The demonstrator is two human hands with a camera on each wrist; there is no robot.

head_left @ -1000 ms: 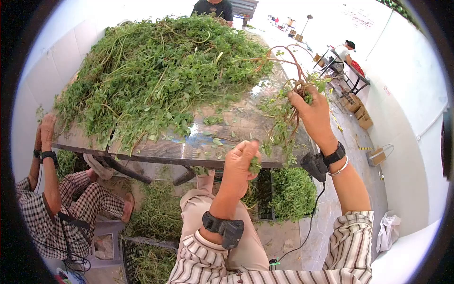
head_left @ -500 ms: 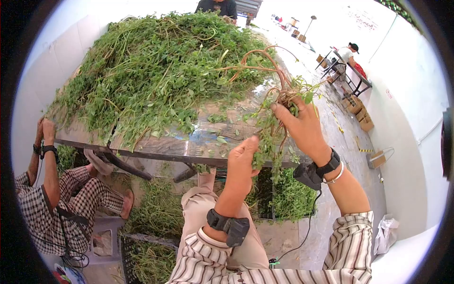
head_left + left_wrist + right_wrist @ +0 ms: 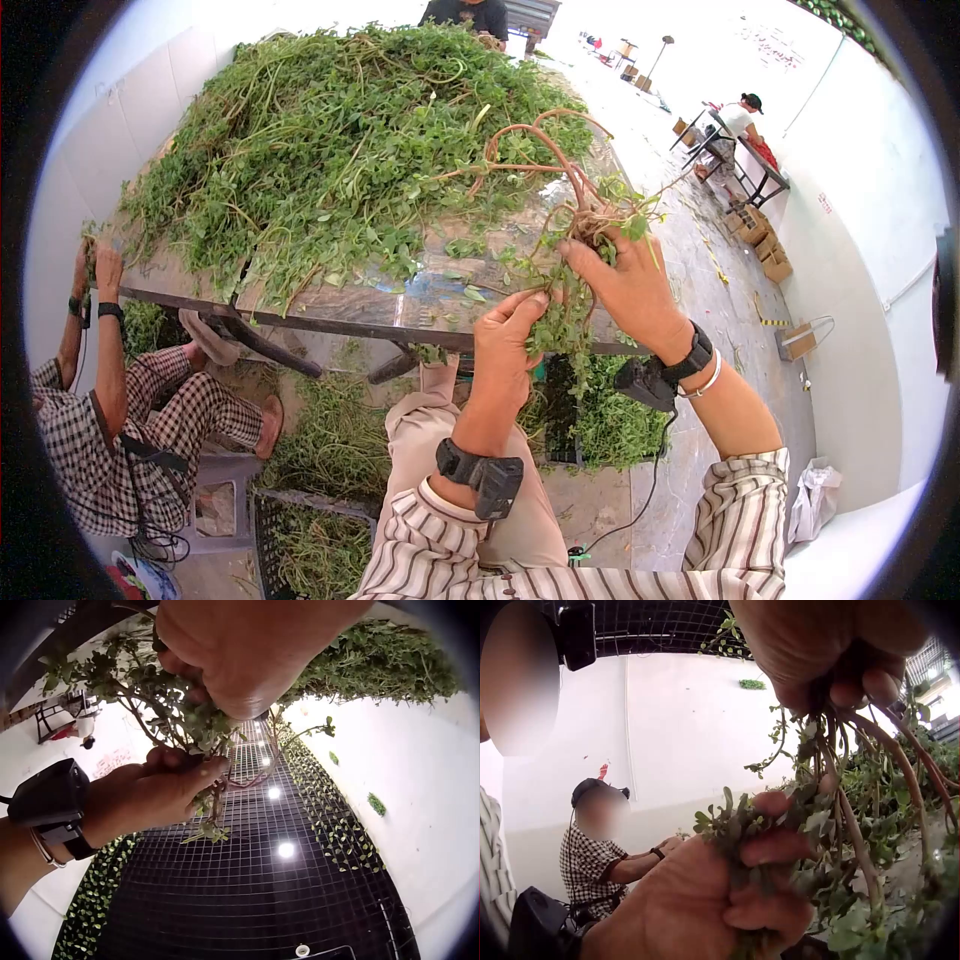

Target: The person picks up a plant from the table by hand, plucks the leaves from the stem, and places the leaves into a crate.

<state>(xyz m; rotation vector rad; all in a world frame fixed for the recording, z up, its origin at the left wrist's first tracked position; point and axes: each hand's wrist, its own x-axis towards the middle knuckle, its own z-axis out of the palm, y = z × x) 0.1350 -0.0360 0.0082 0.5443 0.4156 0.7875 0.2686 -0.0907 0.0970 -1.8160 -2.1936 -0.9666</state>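
Observation:
My right hand grips a leafy plant with reddish stems near its root end, above the table's front edge. Long bare stems arch up and to the left from it, while leafy shoots hang below. Thumb and fingertips of my left hand pinch green leafy tips at the lower part of the same plant. Seen from the right wrist, the left hand has its fingers curled round small leaves, just below the right hand. The left wrist view shows the right hand holding the stems from below.
A large heap of green plants covers much of the table. Crates of greens stand on the floor by my legs. To the left sits a person in a checked shirt; others are at the far end and far right.
My right hand has brought the plant left and down, toward the left hand. The left hand now pinches its leafy shoots, where one second ago it was apart from the plant.

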